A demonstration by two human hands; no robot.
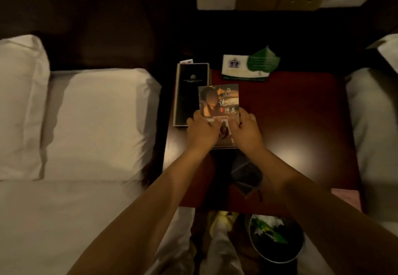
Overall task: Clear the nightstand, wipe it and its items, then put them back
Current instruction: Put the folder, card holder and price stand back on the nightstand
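nightstand counter [290, 113] not cleared yet. left hand [201, 131] and right hand [244, 129] both gripping brochure [218, 100]; black folder [190, 94], leaf card [263, 61] remaining. no wiping begun, apparently.

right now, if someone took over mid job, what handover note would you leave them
Left hand and right hand: both gripping the near edge of the brochure, which stands tilted on the nightstand.
Black folder lies at the left edge; the white tissue box with the green leaf card sits at the back.
Done: cannot tell whether wiping has happened; no cloth in view.
Left: confirm the wipe, then settle the brochure.
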